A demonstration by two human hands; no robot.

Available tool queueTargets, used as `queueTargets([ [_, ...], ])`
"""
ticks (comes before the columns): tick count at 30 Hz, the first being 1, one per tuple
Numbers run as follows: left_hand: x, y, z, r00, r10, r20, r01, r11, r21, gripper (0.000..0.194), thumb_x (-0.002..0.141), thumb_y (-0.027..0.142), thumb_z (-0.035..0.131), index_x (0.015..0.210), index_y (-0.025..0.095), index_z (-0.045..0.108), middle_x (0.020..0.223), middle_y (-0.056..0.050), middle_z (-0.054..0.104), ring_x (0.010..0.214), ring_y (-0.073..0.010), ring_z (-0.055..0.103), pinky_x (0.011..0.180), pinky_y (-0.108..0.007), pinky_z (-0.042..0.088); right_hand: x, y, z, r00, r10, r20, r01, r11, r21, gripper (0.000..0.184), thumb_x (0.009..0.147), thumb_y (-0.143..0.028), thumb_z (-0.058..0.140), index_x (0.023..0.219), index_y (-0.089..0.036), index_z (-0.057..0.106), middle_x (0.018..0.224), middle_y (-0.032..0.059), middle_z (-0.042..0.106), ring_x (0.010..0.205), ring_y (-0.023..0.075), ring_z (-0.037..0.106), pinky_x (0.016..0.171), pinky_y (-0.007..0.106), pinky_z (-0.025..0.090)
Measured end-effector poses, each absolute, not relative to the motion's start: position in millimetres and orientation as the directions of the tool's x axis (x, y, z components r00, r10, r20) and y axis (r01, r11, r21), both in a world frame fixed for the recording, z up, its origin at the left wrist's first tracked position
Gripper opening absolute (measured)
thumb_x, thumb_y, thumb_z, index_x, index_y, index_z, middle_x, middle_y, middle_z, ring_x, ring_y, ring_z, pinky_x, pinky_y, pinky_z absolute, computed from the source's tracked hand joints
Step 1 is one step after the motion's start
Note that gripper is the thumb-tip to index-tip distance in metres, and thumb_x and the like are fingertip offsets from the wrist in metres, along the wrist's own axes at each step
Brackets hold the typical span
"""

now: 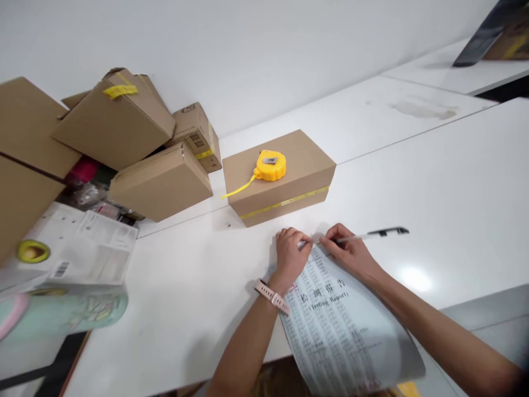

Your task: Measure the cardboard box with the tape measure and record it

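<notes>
A slim pen (359,237) with a clear barrel and black clipped end is in the fingers of my right hand (351,253), its black end pointing right. My left hand (292,256), with a pink watch band on the wrist, is closed close beside it. At its fingertips a small dark slim piece shows, in line with the pen; I cannot tell what it is. Both hands are at the top edge of a printed paper (330,325) headed "Testing Report", which curves down past the table edge. Behind them, a yellow tape measure (270,166) lies on a cardboard box (289,187).
Several cardboard boxes (119,121) are piled at the left, against the wall. Nearer me are a white printed package (95,242) and a pale green bottle (82,310). The white table (173,309) has seams; its front edge passes under the paper.
</notes>
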State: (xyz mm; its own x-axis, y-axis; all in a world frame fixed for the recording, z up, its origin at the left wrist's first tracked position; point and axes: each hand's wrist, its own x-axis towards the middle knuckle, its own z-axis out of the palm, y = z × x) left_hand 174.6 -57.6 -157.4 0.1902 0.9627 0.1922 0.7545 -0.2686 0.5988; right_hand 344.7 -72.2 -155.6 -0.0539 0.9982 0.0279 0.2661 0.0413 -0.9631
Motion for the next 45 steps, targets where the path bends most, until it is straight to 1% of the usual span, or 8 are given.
queueTargets([
  [3,174.9,-58.7,-159.6,0.177,0.963,0.205,0.738,-0.267,0.620,0.014,0.083,0.012,0.073,0.076,0.023,0.068,0.083,-0.001,0.068,0.090,-0.0214,0.062,0.088,-0.040,0.044,345.5,-69.6,-159.0,-0.036,0.999,0.031,0.234,0.039,-0.971,0.037,0.086,-0.056,0.067,0.077,-0.023,0.054,0.064,-0.0021,0.053,0.058,0.0140,0.049,0.053,0.028,0.039],
  [8,176.4,-57.7,-159.1,0.175,0.969,0.177,0.728,-0.248,0.640,0.013,0.079,0.013,0.077,0.077,0.024,0.070,0.086,-0.001,0.067,0.093,-0.0223,0.061,0.089,-0.041,0.043,345.0,-69.5,-158.1,0.019,0.999,0.049,0.318,0.040,-0.947,0.039,0.087,-0.051,0.063,0.067,-0.023,0.047,0.060,-0.0044,0.042,0.052,0.0111,0.036,0.046,0.027,0.028],
  [12,176.8,-57.9,-158.3,0.167,0.975,0.149,0.725,-0.224,0.652,0.012,0.080,0.015,0.079,0.076,0.024,0.071,0.088,-0.001,0.067,0.095,-0.0223,0.061,0.091,-0.042,0.041,346.2,-67.6,-155.8,-0.035,0.999,0.026,0.364,0.037,-0.931,0.033,0.088,-0.044,0.061,0.069,-0.024,0.044,0.057,-0.0062,0.038,0.052,0.0108,0.033,0.046,0.026,0.026],
  [18,175.9,-59.1,-155.5,0.164,0.975,0.152,0.719,-0.224,0.658,0.011,0.080,0.016,0.078,0.076,0.024,0.072,0.087,0.000,0.069,0.096,-0.0222,0.062,0.091,-0.042,0.042,347.7,-68.1,-158.0,-0.088,0.993,0.074,0.219,0.092,-0.971,0.032,0.088,-0.052,0.063,0.079,-0.023,0.051,0.067,-0.0011,0.055,0.060,0.0152,0.054,0.055,0.030,0.043],
  [25,175.4,-58.5,-155.9,0.170,0.973,0.157,0.717,-0.231,0.657,0.013,0.080,0.012,0.075,0.078,0.024,0.072,0.089,0.000,0.069,0.096,-0.0216,0.061,0.090,-0.040,0.041,343.4,-63.9,-157.6,-0.079,0.990,0.113,0.336,0.133,-0.932,0.032,0.081,-0.038,0.064,0.063,-0.024,0.043,0.056,-0.0064,0.036,0.052,0.0108,0.032,0.047,0.026,0.027],
  [34,175.2,-59.5,-157.3,0.167,0.977,0.133,0.696,-0.212,0.686,0.015,0.083,0.010,0.071,0.080,0.025,0.073,0.091,0.000,0.069,0.099,-0.0222,0.060,0.091,-0.040,0.038,341.9,-55.0,-151.9,-0.142,0.988,0.064,0.434,0.120,-0.893,0.026,0.084,-0.039,0.055,0.066,-0.025,0.041,0.053,-0.0079,0.031,0.049,0.0108,0.029,0.047,0.027,0.023],
  [40,174.9,-60.4,-157.7,0.154,0.978,0.140,0.677,-0.208,0.706,0.015,0.083,0.009,0.070,0.082,0.024,0.073,0.091,-0.001,0.069,0.099,-0.0221,0.060,0.093,-0.041,0.038,342.0,-50.4,-160.4,-0.171,0.979,0.106,0.433,0.172,-0.885,0.028,0.086,-0.040,0.057,0.067,-0.024,0.044,0.055,-0.0065,0.037,0.050,0.0110,0.031,0.048,0.027,0.025],
  [45,171.8,-58.5,-154.3,0.131,0.984,0.121,0.644,-0.177,0.744,0.020,0.083,0.002,0.065,0.087,0.022,0.070,0.094,0.000,0.071,0.096,-0.0200,0.063,0.095,-0.040,0.040,341.9,-49.5,-163.3,-0.157,0.982,0.107,0.407,0.163,-0.899,0.029,0.085,-0.041,0.058,0.066,-0.024,0.042,0.055,-0.0071,0.034,0.051,0.0108,0.030,0.048,0.027,0.024],
])
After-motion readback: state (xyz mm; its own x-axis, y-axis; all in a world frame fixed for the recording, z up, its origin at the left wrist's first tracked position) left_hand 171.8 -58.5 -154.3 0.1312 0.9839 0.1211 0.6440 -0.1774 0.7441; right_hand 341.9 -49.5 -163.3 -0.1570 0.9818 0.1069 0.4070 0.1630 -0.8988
